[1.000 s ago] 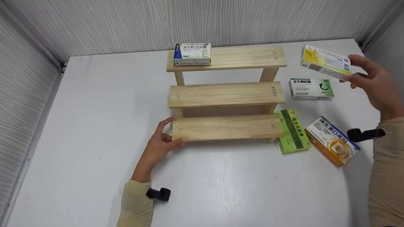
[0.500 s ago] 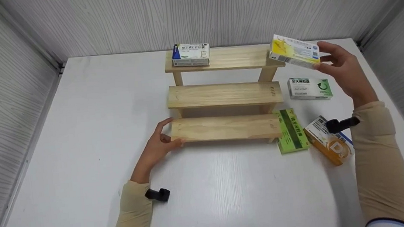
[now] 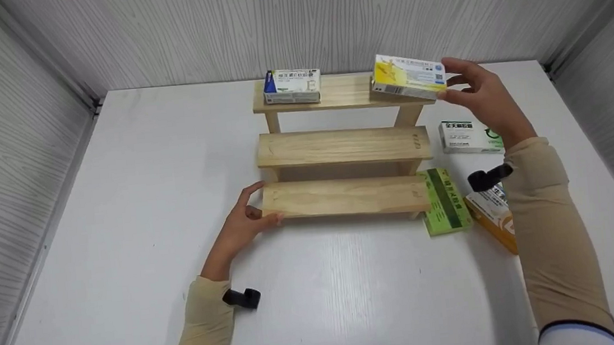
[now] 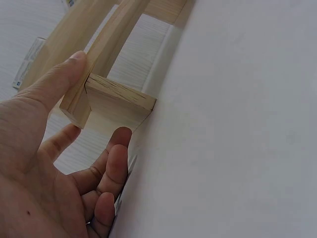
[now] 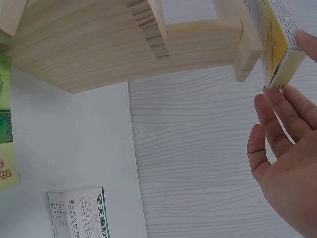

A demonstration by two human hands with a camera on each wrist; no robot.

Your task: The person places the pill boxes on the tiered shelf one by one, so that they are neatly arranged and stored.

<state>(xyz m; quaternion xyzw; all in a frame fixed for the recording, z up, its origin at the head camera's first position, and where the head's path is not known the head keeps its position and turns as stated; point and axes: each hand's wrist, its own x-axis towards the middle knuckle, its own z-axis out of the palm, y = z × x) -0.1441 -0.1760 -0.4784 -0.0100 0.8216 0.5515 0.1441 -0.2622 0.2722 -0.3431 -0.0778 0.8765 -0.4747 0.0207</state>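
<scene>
A three-tier wooden rack (image 3: 338,148) stands on the white table. My left hand (image 3: 238,230) grips the left end of its lowest shelf; in the left wrist view the thumb (image 4: 64,79) lies along the board's edge and the other fingers are bent below. My right hand (image 3: 482,91) pinches the right end of a yellow-and-white medicine box (image 3: 409,76), which is tilted at the right part of the top shelf. Whether the box touches the shelf I cannot tell. A white-and-blue medicine box (image 3: 292,86) sits on the top shelf's left part.
Right of the rack lie a white-and-green medicine box (image 3: 467,137), a green medicine box (image 3: 446,201) against the lowest shelf's end, and an orange-and-white vitamin D box (image 3: 491,211) partly hidden by the right sleeve. Grey wood-patterned panels (image 3: 326,18) enclose the table.
My right hand has carried the yellow-and-white medicine box leftward, from beyond the rack's right side to above the top shelf's right part. The left hand has kept its place on the lowest shelf.
</scene>
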